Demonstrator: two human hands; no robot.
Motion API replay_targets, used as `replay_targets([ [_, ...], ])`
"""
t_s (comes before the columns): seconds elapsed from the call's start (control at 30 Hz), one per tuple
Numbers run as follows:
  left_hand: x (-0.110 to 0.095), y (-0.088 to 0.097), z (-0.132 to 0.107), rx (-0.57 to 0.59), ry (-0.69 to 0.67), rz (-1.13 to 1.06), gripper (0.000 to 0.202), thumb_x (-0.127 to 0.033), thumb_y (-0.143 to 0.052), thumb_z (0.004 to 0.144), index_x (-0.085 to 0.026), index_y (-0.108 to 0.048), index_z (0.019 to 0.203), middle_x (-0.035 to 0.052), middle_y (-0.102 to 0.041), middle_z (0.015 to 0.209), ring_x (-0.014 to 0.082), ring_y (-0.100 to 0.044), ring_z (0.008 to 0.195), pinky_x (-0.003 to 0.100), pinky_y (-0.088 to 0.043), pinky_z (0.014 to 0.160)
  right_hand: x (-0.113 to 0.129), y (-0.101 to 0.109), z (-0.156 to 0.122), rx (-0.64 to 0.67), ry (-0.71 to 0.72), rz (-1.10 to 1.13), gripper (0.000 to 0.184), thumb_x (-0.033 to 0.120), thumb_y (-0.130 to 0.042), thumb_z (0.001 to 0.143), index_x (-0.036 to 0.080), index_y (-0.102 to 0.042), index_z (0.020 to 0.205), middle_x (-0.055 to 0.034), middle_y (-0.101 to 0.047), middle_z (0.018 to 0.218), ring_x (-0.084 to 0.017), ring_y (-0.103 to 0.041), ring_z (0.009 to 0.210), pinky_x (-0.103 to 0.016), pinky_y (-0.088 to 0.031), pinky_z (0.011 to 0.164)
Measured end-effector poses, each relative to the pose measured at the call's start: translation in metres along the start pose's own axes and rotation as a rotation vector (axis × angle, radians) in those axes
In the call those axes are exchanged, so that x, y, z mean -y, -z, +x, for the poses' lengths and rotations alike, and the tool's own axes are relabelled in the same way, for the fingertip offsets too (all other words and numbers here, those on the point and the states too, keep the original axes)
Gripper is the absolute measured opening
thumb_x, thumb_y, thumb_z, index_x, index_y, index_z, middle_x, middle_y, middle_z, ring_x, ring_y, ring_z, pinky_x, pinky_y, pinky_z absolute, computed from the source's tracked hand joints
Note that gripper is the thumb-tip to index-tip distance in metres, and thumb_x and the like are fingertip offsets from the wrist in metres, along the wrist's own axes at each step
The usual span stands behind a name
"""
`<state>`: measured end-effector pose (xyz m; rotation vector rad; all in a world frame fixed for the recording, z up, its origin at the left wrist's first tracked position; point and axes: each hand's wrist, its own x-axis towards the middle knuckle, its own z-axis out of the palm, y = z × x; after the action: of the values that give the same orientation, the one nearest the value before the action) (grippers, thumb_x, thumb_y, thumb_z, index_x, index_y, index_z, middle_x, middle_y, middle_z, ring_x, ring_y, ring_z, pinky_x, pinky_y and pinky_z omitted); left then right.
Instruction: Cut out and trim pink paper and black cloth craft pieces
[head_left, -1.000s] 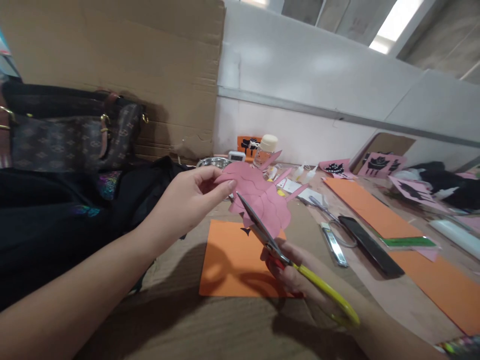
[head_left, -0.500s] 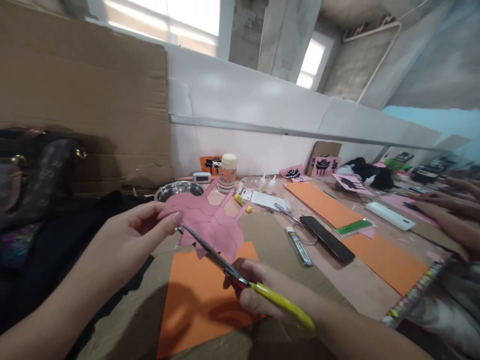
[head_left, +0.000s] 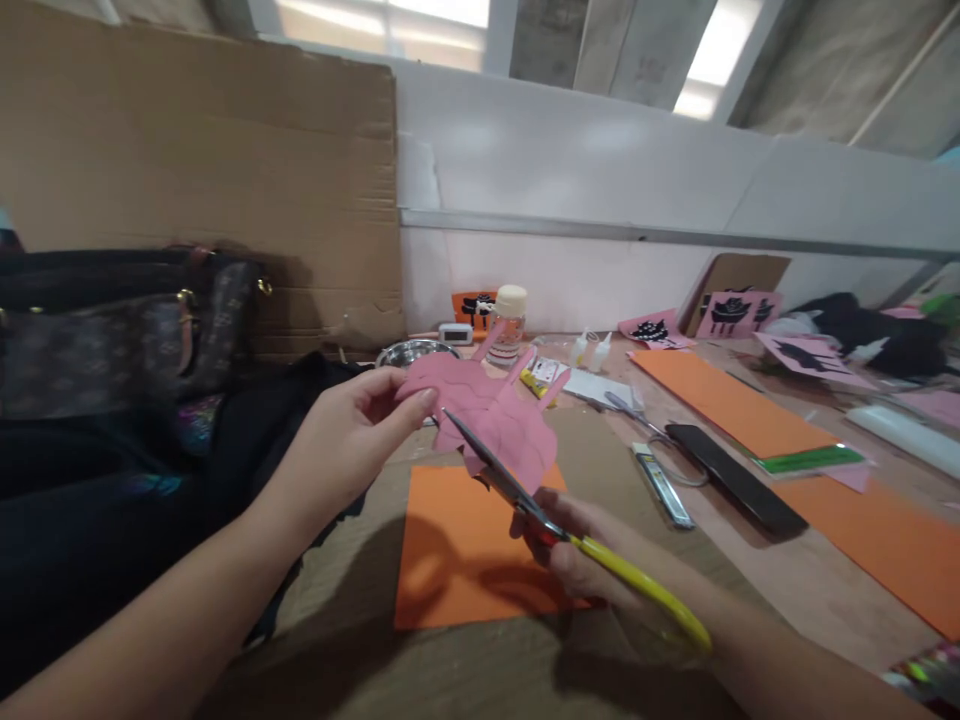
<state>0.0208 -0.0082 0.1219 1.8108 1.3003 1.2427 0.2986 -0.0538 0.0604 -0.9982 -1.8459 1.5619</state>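
Observation:
A pink paper cutout (head_left: 484, 400) with scalloped edges, pencil-like lines and three narrow strips sticking up is raised above the work surface. My left hand (head_left: 360, 425) pinches its left edge between thumb and fingers. Yellow-handled scissors (head_left: 645, 590) are gripped in my right hand (head_left: 585, 545), their blades pointing up and left across the cutout's lower edge. Whether the blades are cutting paper here, I cannot tell. Beneath both hands an orange paper sheet (head_left: 442, 560) lies on brown cardboard, with shadows of the hands and scissors falling over it.
Behind the cutout stand a metal bowl (head_left: 416, 352), a cream-lidded jar (head_left: 510, 310) and small white bottles (head_left: 600, 352). To the right lie a black case (head_left: 735, 480), a pencil-lead box (head_left: 664, 487) and an orange strip (head_left: 735, 405). Dark cloth and a handbag (head_left: 127, 330) fill the left side.
The view has turned left, so everything sits further right in the picture and more of the handbag shows. Both hands keep their hold on the cutout and the scissors.

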Motion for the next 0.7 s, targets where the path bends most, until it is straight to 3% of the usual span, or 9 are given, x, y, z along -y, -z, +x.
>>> replay_targets([
  [0.37, -0.004, -0.001, -0.001, 0.021, -0.010, -0.049, 0.028, -0.049, -0.065, 0.091, -0.022, -0.071, 0.090, 0.0020, -0.072, 0.088, 0.0209, -0.065, 0.085, 0.031, -0.051, 0.079, 0.001, -0.002, 0.003, 0.032, -0.067, 0.068, 0.057, 0.071, -0.061, 0.087, 0.020, -0.057, 0.113, 0.0016, -0.044, 0.085, -0.008, -0.029, 0.058, -0.021, -0.024, 0.048],
  [0.7, -0.003, -0.002, 0.000, 0.002, -0.006, -0.075, 0.025, -0.047, -0.069, 0.089, -0.022, -0.071, 0.089, 0.0002, -0.070, 0.086, 0.0183, -0.063, 0.082, 0.028, -0.048, 0.075, -0.009, 0.001, 0.001, 0.006, -0.020, 0.015, 0.058, 0.070, -0.060, 0.089, 0.018, -0.058, 0.115, 0.0001, -0.046, 0.083, -0.009, -0.033, 0.059, -0.020, -0.028, 0.048],
])
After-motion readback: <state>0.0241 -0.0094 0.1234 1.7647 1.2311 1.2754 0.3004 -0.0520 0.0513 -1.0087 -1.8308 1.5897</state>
